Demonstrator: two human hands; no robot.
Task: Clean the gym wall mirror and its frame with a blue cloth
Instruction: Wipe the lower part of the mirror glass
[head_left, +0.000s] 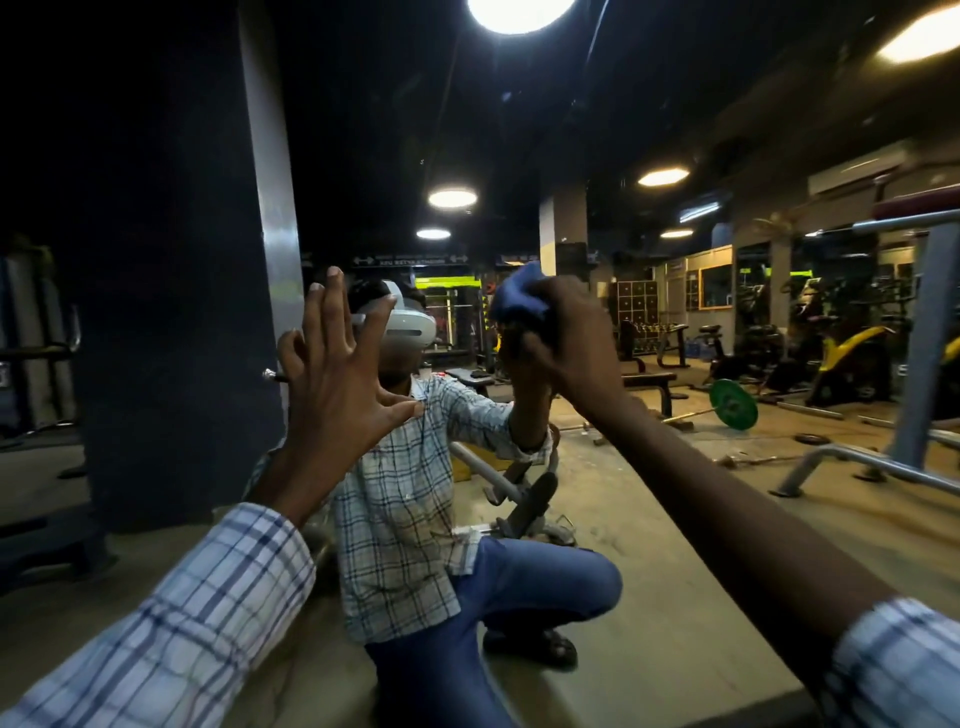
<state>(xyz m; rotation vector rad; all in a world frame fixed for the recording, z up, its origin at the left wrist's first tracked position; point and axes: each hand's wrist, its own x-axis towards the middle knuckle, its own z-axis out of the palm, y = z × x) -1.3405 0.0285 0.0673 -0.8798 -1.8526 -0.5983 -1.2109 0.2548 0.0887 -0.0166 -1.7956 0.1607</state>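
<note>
Blue cloth (519, 297): dark blue, crumpled into a lump, one peak pointing up; long axis not discernible. Gripped in curled fingers of right hand (574, 345), against wall mirror (675, 493). Left hand (337, 384): fingers spread, left of it.

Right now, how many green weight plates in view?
1. The green plate stands on the floor at the end of a barbell, reflected in the mirror, lower right of the blue cloth. More may hide in the dark.
</note>
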